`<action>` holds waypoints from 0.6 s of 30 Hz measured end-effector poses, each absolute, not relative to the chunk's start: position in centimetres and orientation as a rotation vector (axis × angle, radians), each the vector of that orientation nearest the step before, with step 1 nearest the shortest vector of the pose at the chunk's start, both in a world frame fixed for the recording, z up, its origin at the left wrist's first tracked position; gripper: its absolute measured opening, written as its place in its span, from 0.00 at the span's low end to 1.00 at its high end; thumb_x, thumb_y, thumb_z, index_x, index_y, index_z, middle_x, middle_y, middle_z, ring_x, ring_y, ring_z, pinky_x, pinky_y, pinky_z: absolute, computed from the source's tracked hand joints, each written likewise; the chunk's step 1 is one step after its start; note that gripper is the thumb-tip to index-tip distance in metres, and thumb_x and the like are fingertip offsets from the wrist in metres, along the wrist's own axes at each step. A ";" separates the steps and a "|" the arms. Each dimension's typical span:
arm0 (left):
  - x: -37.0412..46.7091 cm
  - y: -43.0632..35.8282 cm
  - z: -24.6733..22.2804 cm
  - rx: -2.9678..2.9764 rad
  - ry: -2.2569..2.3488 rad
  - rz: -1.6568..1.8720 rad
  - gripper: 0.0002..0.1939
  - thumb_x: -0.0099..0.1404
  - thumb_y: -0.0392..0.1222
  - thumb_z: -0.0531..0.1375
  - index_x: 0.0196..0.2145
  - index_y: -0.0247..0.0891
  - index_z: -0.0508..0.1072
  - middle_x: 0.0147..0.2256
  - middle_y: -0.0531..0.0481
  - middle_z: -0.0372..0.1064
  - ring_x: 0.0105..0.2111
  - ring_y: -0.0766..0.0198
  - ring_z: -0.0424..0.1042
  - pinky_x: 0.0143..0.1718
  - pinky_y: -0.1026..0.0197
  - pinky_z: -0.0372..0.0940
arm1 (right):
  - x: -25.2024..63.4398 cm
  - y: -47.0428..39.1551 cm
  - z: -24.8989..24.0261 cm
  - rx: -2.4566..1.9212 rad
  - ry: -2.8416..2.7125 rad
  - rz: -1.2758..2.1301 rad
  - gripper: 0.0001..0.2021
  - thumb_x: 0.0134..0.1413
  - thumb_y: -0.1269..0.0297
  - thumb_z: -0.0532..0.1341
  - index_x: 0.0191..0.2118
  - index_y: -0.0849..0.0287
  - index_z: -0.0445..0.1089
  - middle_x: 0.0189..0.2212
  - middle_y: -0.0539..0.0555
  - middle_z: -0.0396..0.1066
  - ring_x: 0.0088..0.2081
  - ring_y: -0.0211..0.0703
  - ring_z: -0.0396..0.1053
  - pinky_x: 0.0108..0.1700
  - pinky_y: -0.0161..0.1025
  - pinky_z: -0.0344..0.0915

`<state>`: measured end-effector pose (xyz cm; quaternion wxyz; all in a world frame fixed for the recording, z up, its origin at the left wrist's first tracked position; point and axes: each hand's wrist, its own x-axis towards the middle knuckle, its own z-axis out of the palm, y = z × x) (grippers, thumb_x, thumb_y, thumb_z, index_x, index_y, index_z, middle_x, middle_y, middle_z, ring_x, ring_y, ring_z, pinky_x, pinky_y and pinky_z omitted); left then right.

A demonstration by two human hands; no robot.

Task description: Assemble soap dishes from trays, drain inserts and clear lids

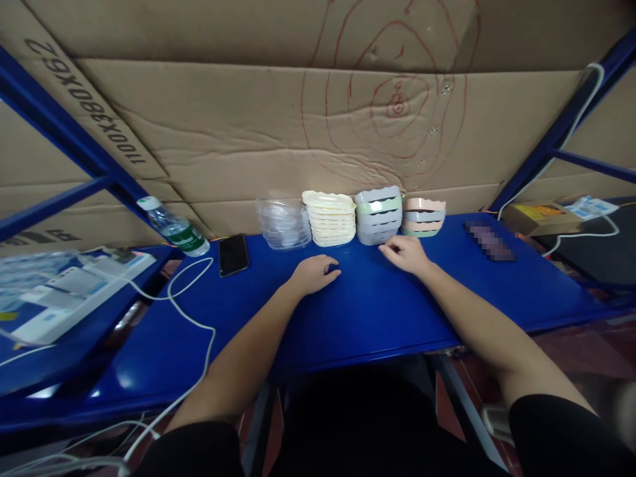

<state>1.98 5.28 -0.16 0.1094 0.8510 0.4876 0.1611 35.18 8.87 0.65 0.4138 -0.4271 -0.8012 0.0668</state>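
Note:
My left hand (318, 273) rests on the blue table (358, 311), with a gap between thumb and fingers and nothing visible in it. Loosely curled, my right hand (406, 254) is beside the base of a lavender and green stack of scalloped bowls (379, 217); no held thing shows, and I cannot tell whether it touches the stack. Behind my left hand stand a stack of cream wavy-rimmed containers (330, 220) and a stack of clear plastic ones (284, 225). A shorter stack of pink, grey and green bowls (424, 217) is at the right end of the row.
A water bottle (176, 227) leans at the back left, near a black phone (233, 255). A white cable (211, 331) runs over the table's left side. Cardboard (223, 126) with red rings stands behind. A blurred flat object (489, 240) lies right.

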 end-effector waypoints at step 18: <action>2.5 4.4 -0.9 2.420 1.431 0.518 0.42 0.73 0.53 0.65 0.76 0.35 0.60 0.62 0.36 0.74 0.62 0.43 0.76 0.66 0.43 0.70 | 33.1 7.9 -0.4 -1.216 -2.453 0.309 0.34 0.73 0.46 0.62 0.75 0.59 0.62 0.36 0.52 0.82 0.34 0.48 0.78 0.38 0.41 0.65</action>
